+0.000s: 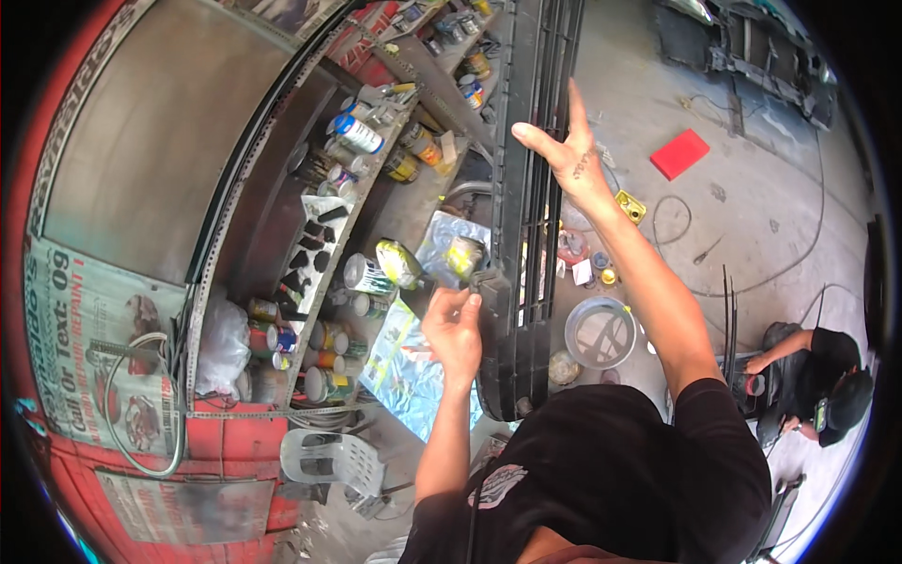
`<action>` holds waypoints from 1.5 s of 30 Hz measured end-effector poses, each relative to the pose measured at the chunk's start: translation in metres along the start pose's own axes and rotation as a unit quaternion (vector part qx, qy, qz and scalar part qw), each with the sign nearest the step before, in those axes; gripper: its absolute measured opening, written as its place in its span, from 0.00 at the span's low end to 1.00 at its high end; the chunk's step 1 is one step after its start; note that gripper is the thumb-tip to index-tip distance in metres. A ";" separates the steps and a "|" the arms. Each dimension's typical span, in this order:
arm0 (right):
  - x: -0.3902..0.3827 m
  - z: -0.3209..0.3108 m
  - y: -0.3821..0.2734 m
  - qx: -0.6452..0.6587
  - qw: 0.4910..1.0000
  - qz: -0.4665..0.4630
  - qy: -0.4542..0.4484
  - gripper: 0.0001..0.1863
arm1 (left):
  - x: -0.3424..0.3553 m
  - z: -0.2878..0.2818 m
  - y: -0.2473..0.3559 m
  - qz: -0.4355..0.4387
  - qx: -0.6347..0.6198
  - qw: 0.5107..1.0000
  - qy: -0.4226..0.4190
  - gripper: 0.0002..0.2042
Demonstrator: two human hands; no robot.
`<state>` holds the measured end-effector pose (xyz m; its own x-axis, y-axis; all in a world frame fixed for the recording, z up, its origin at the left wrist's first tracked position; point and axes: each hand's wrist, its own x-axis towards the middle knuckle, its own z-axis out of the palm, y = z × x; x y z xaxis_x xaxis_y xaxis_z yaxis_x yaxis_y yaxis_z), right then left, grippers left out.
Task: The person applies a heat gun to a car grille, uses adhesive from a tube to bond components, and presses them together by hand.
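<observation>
A long black plastic grille (512,348) with slats runs vertically through the middle of the head view. My right hand (573,160) is on its upper right side, thumb and index finger stretched apart; whether it presses on the slats I cannot tell. My left hand (453,334) is at the grille's left edge, just below a small bracket (489,282), fingers curled in and thumb raised; what is between them is hidden. Behind it lie a crumpled light-blue sheet (395,376) and a yellow-smeared bundle (398,263).
Metal shelves (390,150) hold several cans (357,134) at left, above a grey plastic chair (329,456). A round tub (599,334), red block (679,153) and hoses (681,226) are on the floor. A co-worker (832,376) crouches at lower right. Dark car parts (742,56) lie top right.
</observation>
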<state>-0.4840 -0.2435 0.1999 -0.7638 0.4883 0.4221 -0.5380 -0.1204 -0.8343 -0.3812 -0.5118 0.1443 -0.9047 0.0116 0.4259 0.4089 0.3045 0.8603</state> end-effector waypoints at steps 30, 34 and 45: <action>-0.020 -0.001 0.000 -0.014 1.000 -0.012 0.000 0.62 | -0.017 -0.010 0.012 -0.042 -0.026 0.999 0.006 0.04; -0.027 0.000 -0.011 -0.005 1.000 0.008 0.012 0.62 | -0.017 -0.010 0.013 -0.024 0.010 1.000 0.000 0.04; -0.036 0.015 -0.020 0.041 0.999 -0.026 -0.010 0.50 | -0.023 -0.018 0.004 -0.051 -0.030 0.998 0.011 0.02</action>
<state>-0.4514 -0.2718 0.2068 -0.7402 0.4783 0.4726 -0.6045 -0.1658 -0.7792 -0.3563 -0.5279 0.1428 -0.9395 -0.0367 0.3406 0.3220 0.2447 0.9146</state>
